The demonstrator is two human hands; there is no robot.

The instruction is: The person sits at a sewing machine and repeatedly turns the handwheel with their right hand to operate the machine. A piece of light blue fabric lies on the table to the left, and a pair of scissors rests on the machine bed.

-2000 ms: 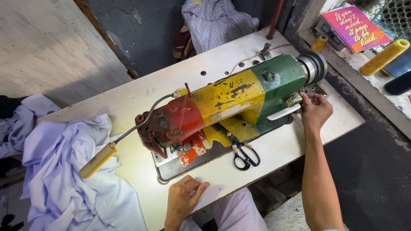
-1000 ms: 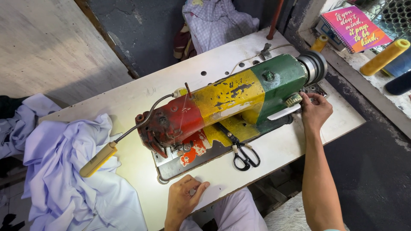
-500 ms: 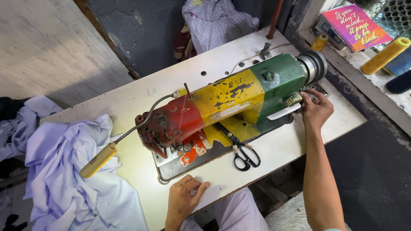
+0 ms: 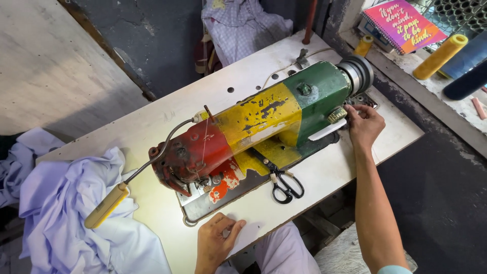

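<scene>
The red, yellow and green painted metal sewing machine (image 4: 264, 127) lies across the white table (image 4: 167, 111). At its three o'clock end, the right hand (image 4: 364, 126) pinches something by the knob; what, I cannot tell. At six o'clock the left hand (image 4: 215, 242) rests flat, fingers spread, holding nothing, black scissors (image 4: 281, 181) nearby.

wall (image 4: 127, 30): dark, worn | table (image 4: 167, 114): white, holed | floor (image 4: 441, 203): dark, maybe concrete

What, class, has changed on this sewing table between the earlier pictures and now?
Almost nothing. The right hand stays at the green end of the sewing machine, its fingers barely shifting by the knob. The left hand still lies flat on the table edge. Scissors, pale cloth and lamp kept their places.
</scene>
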